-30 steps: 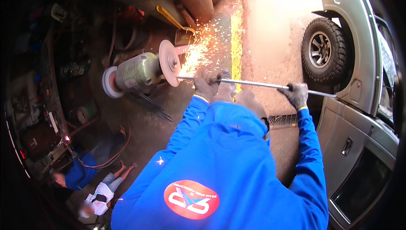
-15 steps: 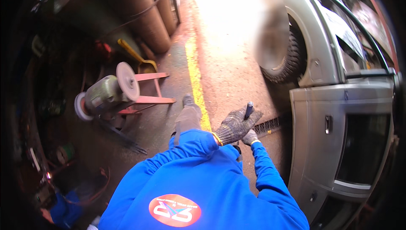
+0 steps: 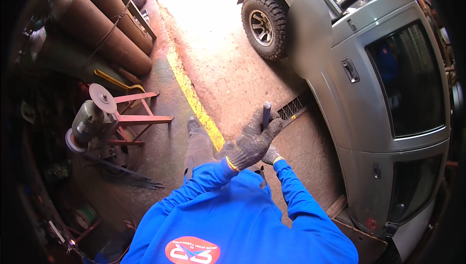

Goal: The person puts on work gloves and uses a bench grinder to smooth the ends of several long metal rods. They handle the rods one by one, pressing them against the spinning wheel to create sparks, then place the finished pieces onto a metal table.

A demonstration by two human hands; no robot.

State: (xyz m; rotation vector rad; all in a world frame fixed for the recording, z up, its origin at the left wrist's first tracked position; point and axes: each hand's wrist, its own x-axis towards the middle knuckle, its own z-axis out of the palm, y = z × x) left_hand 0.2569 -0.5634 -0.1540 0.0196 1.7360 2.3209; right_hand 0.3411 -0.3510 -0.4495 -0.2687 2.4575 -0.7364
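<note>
My left hand (image 3: 253, 139), in a dark grey knitted glove with a yellow cuff edge, is closed around a dark metal rod (image 3: 266, 115). The rod's pale, shiny end sticks up past the fingers; its lower part is hidden. Just below and beside it is my right hand (image 3: 273, 155), in a lighter grey glove. The left hand covers most of it, so its fingers do not show. Both arms wear blue sleeves.
A bench grinder (image 3: 90, 118) on a red stand (image 3: 141, 119) is at left, with brown gas cylinders (image 3: 97, 28) behind. A yellow floor line (image 3: 191, 94) runs ahead. A grey pickup truck (image 3: 340, 113) fills the right, near a floor grate (image 3: 291, 108). A blurred patch covers part of it.
The view has swung to the right, so the grinder, cylinders and truck sit further left. The left hand keeps hold of the rod, and the right hand stays close beside it.
</note>
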